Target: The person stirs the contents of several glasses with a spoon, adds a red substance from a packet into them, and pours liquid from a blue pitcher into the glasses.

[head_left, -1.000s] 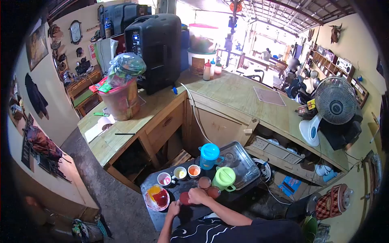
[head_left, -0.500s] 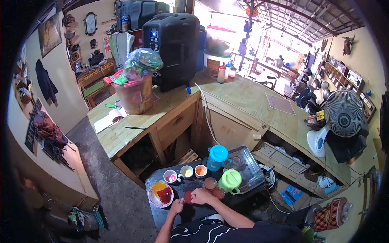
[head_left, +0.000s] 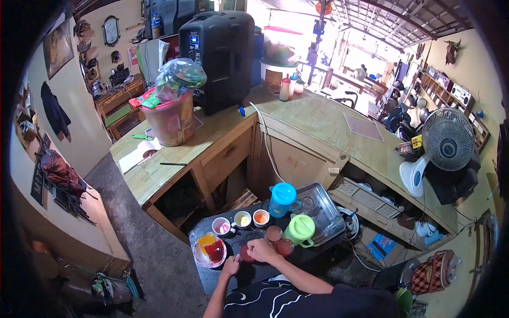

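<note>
My right hand (head_left: 261, 250) is closed above a cup of dark red liquid (head_left: 245, 254), partly covering it; what its fingers hold is hidden. Close to the cup's left side, my left hand (head_left: 231, 265) is curled shut, and I cannot make out anything in it. Left of it sits a plate (head_left: 199, 261) bearing a yellow and a red piece that look like jelly. Two more cups of brownish-red liquid (head_left: 274, 233) (head_left: 285, 247) stand beyond my right hand. Behind are white cups with pink (head_left: 223, 227), pale yellow (head_left: 243, 219) and orange (head_left: 261, 218) contents.
A blue lidded pitcher (head_left: 283, 200), a green lidded pitcher (head_left: 300, 230) and a metal tray (head_left: 324, 212) share the dark low table (head_left: 204, 278). Beyond is a wooden counter (head_left: 313, 114) with a speaker (head_left: 217, 61), a pink bucket (head_left: 168, 122) and a fan (head_left: 448, 140).
The view has shifted slightly. My right hand has moved a little over the red cup, while my left hand stays closed beside it.
</note>
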Demonstrator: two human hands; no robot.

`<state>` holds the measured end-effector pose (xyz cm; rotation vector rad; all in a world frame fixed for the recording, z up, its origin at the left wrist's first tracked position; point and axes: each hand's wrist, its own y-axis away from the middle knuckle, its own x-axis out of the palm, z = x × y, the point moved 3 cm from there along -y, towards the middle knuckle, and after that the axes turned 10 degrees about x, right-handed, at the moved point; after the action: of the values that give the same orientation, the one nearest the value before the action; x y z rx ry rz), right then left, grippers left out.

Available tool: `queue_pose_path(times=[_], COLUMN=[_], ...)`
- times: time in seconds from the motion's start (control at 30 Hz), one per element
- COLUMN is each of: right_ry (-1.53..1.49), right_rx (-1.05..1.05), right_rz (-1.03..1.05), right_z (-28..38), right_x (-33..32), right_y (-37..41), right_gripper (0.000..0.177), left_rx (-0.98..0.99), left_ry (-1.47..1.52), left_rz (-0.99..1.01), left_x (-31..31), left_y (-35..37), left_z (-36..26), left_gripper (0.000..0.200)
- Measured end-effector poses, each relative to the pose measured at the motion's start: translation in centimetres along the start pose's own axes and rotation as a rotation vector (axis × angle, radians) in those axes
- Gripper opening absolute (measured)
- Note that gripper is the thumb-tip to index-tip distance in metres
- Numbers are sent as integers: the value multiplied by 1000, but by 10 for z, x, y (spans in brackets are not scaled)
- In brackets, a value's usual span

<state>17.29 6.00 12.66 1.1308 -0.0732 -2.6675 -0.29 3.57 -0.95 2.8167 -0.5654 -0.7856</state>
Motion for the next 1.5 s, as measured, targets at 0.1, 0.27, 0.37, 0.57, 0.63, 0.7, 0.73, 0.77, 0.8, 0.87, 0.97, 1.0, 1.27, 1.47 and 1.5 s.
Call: queue_pose_path(times=[0.1,0.27,0.37,0.57,0.63,0.7,0.73,0.77,0.8,0.87,0.97,1.0,1.27,1.47,1.5], right_ry=[87,114,-79,182,102,-27,-114,-201,-120,44,63,51,143,-138,-181], right_rx=[71,-15,-13,62,38,33,38,44,74,131,49,13,98,19,38], right_rz=[-146,185,82,-44,142,173,111,50,1,-100,64,145,-90,43,-69], right_z=[-7,-3,-2,-18,-13,-11,-11,-11,-10,-7,-18,-16,-15,-13,-11], right_x=[1,-1,-1,2,-2,-3,-2,-1,-3,-8,1,1,1,8,6], right_y=[-2,5,3,1,3,4,2,2,3,3,2,4,2,3,3], right_gripper=[16,17,17,17,17,17,16,16,16,16,15,15,18,15,15], left_rx=[-9,11,-6,-15,-6,-7,-12,-18,7,60,-10,-11,13,-15,-9], left_ry=[-17,-41,-13,6,17,17,11,7,-11,-48,-28,-19,7,22,10], left_rz=[3,14,7,14,8,5,5,3,-8,-32,21,18,-16,-2,-14], left_x=[-1,5,4,1,2,3,2,1,2,4,0,2,7,8,7], left_y=[2,-4,-2,0,-2,-2,-2,-1,0,-3,0,-1,-4,-4,-4], left_z=[-2,13,11,2,6,6,4,2,5,11,1,4,15,19,18], left_gripper=[52,55,55,55,55,55,55,55,55,56,57,57,54,53,53])
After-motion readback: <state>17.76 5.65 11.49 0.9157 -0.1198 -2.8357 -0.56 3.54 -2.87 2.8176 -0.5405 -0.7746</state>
